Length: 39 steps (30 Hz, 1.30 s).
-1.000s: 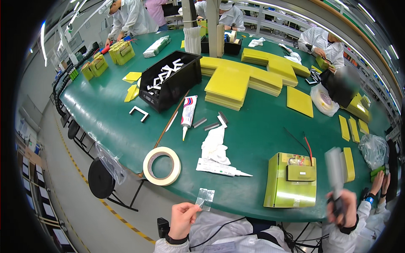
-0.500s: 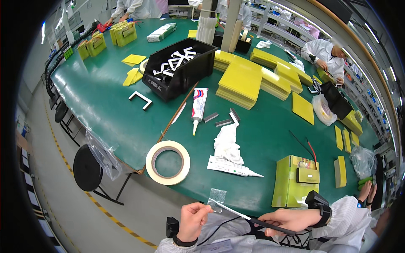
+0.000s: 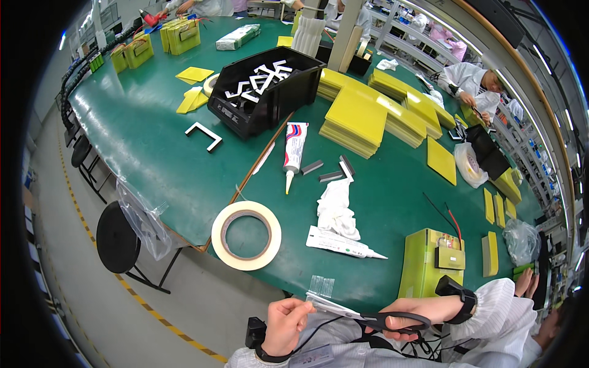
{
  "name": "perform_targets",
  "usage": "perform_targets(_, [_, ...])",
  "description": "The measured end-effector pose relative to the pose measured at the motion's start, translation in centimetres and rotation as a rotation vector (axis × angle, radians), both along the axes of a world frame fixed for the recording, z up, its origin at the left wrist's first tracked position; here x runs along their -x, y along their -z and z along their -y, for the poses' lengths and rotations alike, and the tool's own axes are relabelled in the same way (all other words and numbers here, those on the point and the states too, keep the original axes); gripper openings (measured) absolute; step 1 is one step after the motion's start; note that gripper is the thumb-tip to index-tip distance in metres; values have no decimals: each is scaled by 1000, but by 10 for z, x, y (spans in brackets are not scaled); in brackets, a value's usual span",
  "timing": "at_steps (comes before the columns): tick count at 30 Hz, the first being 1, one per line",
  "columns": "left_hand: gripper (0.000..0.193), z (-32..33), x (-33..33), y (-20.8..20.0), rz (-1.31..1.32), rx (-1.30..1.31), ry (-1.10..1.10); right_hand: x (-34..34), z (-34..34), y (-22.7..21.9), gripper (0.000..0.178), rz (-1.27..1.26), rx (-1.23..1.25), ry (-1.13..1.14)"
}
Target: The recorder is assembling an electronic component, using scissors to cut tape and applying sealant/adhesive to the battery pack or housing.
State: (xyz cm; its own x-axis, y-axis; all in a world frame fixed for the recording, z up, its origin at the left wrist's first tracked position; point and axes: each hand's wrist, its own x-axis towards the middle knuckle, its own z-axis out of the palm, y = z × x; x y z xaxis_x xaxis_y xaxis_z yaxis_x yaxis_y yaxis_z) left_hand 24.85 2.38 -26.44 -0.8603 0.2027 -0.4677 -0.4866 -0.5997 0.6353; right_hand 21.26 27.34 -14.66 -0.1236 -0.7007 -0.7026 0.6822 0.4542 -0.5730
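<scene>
At the bottom of the frame, the left hand (image 3: pixel 285 325) has thumb and forefinger pressed together on the lower edge of a small piece of clear film (image 3: pixel 322 286), which stands up at bottom centre, just off the table edge. The right hand (image 3: pixel 402 320) is wrapped around the black handles of the scissors (image 3: pixel 368 318), fingers in the loops. The pale blades point left and meet the film beside the left fingertips; whether they have cut into it, I cannot tell.

Just beyond the right hand, a yellow-green battery pack (image 3: pixel 423 267) stands on the green table (image 3: pixel 165 159), one red and one black wire rising from it. Left of centre lies a tape roll (image 3: pixel 219 236); to its right, a white tube (image 3: pixel 343 243) touches a crumpled cloth (image 3: pixel 336 211). Farther up are grey strips (image 3: pixel 331 176), a second tube (image 3: pixel 295 147) with its nozzle toward the bottom of the frame, and, at left, a U-shaped frame (image 3: pixel 211 138).

Beyond these, a black bin (image 3: pixel 285 104) holds white pieces (image 3: pixel 257 81), with stacked yellow sheets (image 3: pixel 354 119) to its right. More packs (image 3: pixel 181 38) stand at upper left, and a co-worker (image 3: pixel 469 83) sits at upper right.
</scene>
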Motion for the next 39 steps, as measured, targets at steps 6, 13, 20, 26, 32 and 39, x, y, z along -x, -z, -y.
perform_targets(6, [16, 3, 3, -1, 145, -186, 25, 6, 0, -17, 73, 68, 24, 34])
perform_targets(13, [15, 5, 4, -6, 143, -230, 41, 10, -5, -19, 72, 10, 10, 8])
perform_targets(20, [18, 0, 4, -10, 174, -155, 9, 16, -4, -10, 74, 81, 41, 9])
perform_targets(26, [19, 2, 1, -6, 220, -169, -11, 21, -3, -7, 77, 186, 104, 43])
perform_targets(32, [22, 5, -1, 0, 247, -246, 10, 16, -8, 5, 73, 166, 58, 35])
perform_targets(39, [25, -1, 3, -15, 329, -186, -10, 21, -8, 10, 69, 163, 67, -10])
